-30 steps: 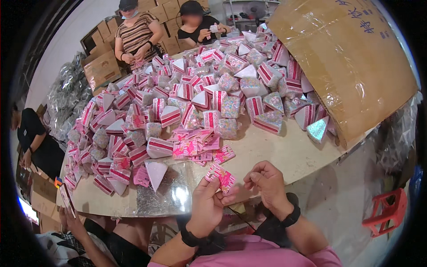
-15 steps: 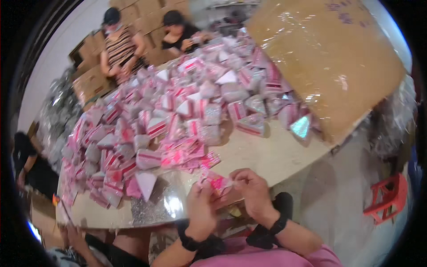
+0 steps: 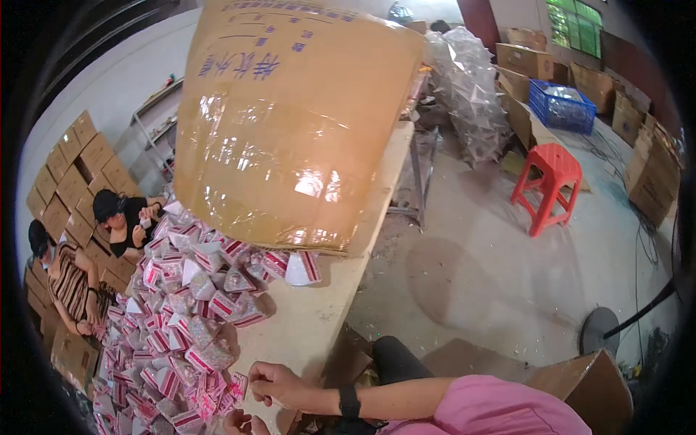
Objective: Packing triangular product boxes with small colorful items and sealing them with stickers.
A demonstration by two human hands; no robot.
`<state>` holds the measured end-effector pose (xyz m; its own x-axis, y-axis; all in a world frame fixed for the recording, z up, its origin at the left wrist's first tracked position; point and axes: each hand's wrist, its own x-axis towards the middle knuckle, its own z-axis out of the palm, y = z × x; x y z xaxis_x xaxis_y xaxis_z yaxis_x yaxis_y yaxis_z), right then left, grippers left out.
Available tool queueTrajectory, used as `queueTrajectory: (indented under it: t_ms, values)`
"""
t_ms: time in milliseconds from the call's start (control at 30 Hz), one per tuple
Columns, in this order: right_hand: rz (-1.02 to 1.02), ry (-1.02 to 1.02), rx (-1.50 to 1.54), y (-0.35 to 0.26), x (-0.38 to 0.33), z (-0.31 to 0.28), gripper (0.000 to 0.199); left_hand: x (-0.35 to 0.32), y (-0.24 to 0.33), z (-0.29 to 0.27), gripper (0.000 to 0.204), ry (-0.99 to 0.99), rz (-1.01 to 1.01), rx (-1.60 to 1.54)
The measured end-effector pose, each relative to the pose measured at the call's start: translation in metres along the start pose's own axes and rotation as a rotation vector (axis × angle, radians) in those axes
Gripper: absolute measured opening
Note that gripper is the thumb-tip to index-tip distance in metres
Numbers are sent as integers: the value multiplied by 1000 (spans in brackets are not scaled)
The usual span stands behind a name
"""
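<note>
My right hand [image 3: 281,386] is over the near table edge at the bottom, its fingers bent inward. Whether something small sits in them is not clear. Beside its fingertips is a small pink printed packet [image 3: 238,386], and I cannot tell if the hand touches it. My left hand [image 3: 245,422] shows only partly at the lower edge, just below, so its grip is hidden. Several more pink packets [image 3: 210,397] lie left of the hands. Beyond them spreads a large heap of wrapped wedge-shaped pieces [image 3: 206,326], white and shiny with pink-red stripes.
A big taped cardboard box [image 3: 290,145] stands on the table [image 3: 304,304]. Two people [image 3: 69,279] work at the left. On the floor to the right are a red stool [image 3: 549,181], a blue crate [image 3: 562,109], clear plastic bags [image 3: 475,94], a round black stand base [image 3: 600,330] and open cartons [image 3: 587,391].
My view has swung to the right, so the heap and hands sit lower left. Both hands held a pink packet between them before; now they are partly cut off and the packet's hold is unclear.
</note>
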<state>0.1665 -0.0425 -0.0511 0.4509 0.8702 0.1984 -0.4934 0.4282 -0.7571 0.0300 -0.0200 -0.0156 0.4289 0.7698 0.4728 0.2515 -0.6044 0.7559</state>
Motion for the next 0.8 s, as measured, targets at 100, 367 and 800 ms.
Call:
queueTrajectory:
  t_ms: [100,367,800]
  values:
    - [112,-34,-69,-11,-10,10,7,4,17,0,20,-24,221,109]
    - [270,-40,-118,-23,-24,10,10,14,25,0,6,-38,499,213]
    - [540,-293,-31,-35,-25,1,12,34,-3,-31,45,-502,147,-225]
